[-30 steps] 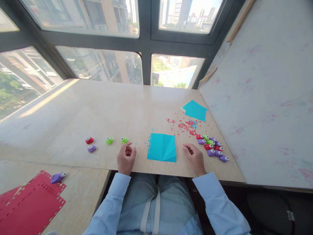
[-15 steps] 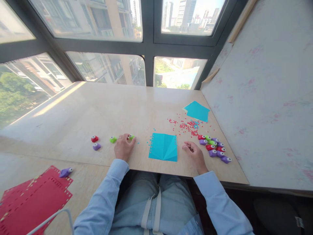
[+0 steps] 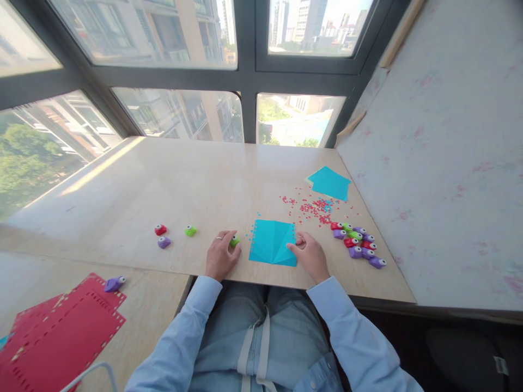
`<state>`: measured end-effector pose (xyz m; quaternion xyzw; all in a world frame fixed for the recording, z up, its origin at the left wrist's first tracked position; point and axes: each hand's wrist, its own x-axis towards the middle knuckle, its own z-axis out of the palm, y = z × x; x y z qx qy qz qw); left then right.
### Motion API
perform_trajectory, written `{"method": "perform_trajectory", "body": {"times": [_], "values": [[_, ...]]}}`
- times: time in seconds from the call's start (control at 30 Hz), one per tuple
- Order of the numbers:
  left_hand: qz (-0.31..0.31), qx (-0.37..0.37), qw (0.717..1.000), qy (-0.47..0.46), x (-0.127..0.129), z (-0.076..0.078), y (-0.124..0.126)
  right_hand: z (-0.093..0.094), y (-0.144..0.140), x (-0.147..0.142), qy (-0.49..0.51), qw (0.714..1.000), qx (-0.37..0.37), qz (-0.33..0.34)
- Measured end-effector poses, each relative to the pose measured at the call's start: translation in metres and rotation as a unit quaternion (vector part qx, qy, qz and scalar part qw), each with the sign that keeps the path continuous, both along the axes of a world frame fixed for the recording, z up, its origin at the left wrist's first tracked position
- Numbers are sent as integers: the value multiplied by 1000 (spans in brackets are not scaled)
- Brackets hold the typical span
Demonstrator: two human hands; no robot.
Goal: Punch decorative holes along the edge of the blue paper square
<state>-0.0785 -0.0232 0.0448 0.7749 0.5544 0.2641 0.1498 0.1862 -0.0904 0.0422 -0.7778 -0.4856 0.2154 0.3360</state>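
A creased blue sheet of paper lies on the table in front of me, with small holes punched along its left and right edges. My left hand is closed around a green craft punch just left of the sheet. At the sheet's right edge, my right hand pinches the paper between thumb and fingers. Further left sit another green craft punch, a red punch and a purple punch.
Several red, green and purple punches cluster on the right. Behind them are scattered red and blue paper bits and stacked blue paper. Punched red sheets with a purple punch lie at lower left. A wall borders the right side.
My left hand has moved right with the green craft punch, closer to the blue sheet. My right hand has come left from beside the sheet and taken hold of its right edge.
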Motion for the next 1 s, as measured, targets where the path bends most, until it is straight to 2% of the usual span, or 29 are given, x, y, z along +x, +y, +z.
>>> {"method": "perform_trajectory", "body": {"times": [0.1, 0.27, 0.33, 0.4, 0.47, 0.53, 0.63, 0.73, 1.0], "values": [[-22, -1, 998, -64, -7, -4, -5, 3, 2, -1, 12, 1000, -9, 9], [-88, 13, 986, -139, -17, -10, -10, 2, 3, -3, 55, 998, 17, 7], [-112, 8, 982, -151, -20, -11, -13, 2, 2, -5, 61, 997, 39, -10], [-137, 4, 978, -155, -22, -12, -16, 3, -2, -9, 27, 996, 84, -11], [-161, 8, 975, -150, -25, -12, -18, 6, -7, -14, -47, 989, 139, 28], [-181, 9, 973, -143, -26, -11, -20, 10, -13, -22, -125, 971, 175, 102], [-188, -2, 971, -147, -27, -10, -21, 16, -20, -37, -203, 937, 171, 227], [-182, -7, 971, -154, -27, -8, -22, 18, -21, -51, -234, 910, 139, 312], [-170, -15, 974, -147, -26, -8, -24, 9, -22, -63, -225, 897, 85, 371]]}}
